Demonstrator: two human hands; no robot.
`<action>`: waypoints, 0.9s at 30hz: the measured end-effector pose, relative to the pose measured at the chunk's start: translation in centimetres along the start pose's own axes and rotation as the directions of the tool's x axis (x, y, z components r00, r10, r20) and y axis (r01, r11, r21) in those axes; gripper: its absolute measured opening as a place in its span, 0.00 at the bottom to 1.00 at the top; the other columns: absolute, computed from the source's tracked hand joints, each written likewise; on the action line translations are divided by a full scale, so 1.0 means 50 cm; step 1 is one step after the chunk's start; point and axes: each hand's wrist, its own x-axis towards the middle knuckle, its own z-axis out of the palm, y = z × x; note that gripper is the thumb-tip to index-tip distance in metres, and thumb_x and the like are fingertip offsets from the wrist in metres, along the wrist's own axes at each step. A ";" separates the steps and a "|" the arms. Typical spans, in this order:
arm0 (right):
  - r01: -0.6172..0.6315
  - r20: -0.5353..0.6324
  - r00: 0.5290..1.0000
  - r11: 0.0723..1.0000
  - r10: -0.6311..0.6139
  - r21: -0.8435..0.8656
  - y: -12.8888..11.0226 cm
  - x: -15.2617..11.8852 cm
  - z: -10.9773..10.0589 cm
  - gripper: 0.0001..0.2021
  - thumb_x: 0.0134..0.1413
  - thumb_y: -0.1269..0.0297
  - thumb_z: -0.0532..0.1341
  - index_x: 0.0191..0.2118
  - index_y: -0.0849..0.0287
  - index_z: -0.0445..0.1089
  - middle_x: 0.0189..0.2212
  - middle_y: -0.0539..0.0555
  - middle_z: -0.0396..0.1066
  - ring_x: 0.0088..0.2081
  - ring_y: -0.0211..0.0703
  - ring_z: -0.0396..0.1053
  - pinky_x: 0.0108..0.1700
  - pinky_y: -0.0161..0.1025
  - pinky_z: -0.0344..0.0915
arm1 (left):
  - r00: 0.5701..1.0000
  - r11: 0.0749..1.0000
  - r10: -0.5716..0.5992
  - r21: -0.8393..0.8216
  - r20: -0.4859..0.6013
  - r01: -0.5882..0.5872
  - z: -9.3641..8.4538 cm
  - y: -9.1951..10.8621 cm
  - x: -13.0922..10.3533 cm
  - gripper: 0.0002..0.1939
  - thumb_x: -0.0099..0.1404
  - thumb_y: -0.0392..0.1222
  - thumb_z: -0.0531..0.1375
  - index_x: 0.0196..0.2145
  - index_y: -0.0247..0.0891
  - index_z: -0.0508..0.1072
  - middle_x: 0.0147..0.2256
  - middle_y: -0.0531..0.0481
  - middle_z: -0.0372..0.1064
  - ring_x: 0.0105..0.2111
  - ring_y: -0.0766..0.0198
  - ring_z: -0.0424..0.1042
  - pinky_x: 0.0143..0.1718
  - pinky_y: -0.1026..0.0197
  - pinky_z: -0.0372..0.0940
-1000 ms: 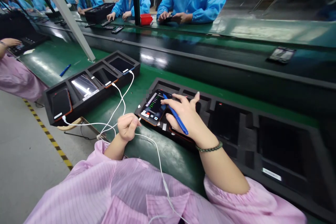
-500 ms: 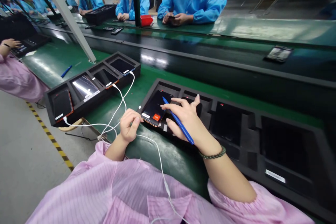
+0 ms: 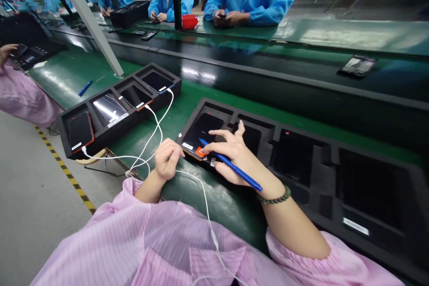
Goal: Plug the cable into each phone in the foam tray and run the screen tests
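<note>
A blue pen [image 3: 231, 165] is held in my right hand [image 3: 234, 154], lying slantwise under the fingers. The index fingertip is over the red patch at the bottom of a dark phone's screen, and the other fingers are raised. That phone [image 3: 204, 129] rests in the left compartment of a black foam tray [image 3: 264, 114], with a white label at its lower edge. My left hand [image 3: 166, 158] is curled closed, fingertips at the phone's lower left corner; whatever it may pinch is hidden. A white cable [image 3: 201, 187] passes close behind this hand.
Another foam tray [image 3: 107, 132] on the left holds several phones, some with white charging cables [image 3: 159, 125] plugged in. A second blue pen [image 3: 86, 88] lies beyond it. Past the tray runs a dark conveyor channel [image 3: 268, 71] carrying a phone part [image 3: 358, 66]. Co-workers in blue sit opposite.
My right hand has moved down the phone's screen, its index finger now at the red patch, and the pen has tilted flatter. My left hand stays by the corner.
</note>
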 end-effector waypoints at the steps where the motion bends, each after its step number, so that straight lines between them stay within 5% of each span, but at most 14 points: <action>1: -0.002 -0.001 1.000 1.000 0.002 0.013 0.001 0.001 -0.001 0.18 0.45 0.70 0.54 0.39 0.50 0.76 0.36 0.50 0.77 0.57 0.56 0.66 0.67 0.74 0.19 | 1.000 1.000 -0.002 -0.003 0.000 0.002 0.000 0.000 0.000 0.17 0.74 0.37 0.51 0.27 0.37 0.70 0.24 0.51 0.70 0.27 0.65 0.68 0.31 0.59 0.64; 6: -0.212 -0.196 0.960 0.976 0.198 -0.052 0.011 0.015 -0.002 0.19 0.48 0.69 0.52 0.44 0.52 0.73 0.45 0.54 0.75 0.56 0.56 0.67 0.67 0.78 0.24 | 1.000 1.000 0.000 -0.022 0.000 0.000 0.001 -0.001 0.000 0.17 0.74 0.37 0.51 0.27 0.37 0.70 0.25 0.51 0.70 0.27 0.65 0.68 0.32 0.59 0.64; 9: -0.290 -0.209 0.942 0.951 0.264 -0.104 0.015 0.024 0.002 0.19 0.52 0.69 0.52 0.48 0.53 0.70 0.46 0.56 0.75 0.56 0.58 0.66 0.63 0.83 0.24 | 1.000 1.000 0.008 -0.018 0.006 -0.008 0.002 0.000 0.001 0.18 0.74 0.37 0.51 0.27 0.37 0.70 0.24 0.51 0.69 0.26 0.65 0.68 0.31 0.59 0.64; 27: -0.236 -0.119 0.968 0.962 0.221 -0.135 0.015 0.022 0.010 0.18 0.54 0.68 0.52 0.49 0.53 0.69 0.44 0.57 0.76 0.60 0.61 0.64 0.63 0.84 0.25 | 1.000 1.000 0.012 0.008 -0.019 -0.012 0.003 0.004 0.006 0.19 0.75 0.39 0.51 0.25 0.37 0.69 0.23 0.51 0.69 0.25 0.65 0.68 0.29 0.59 0.64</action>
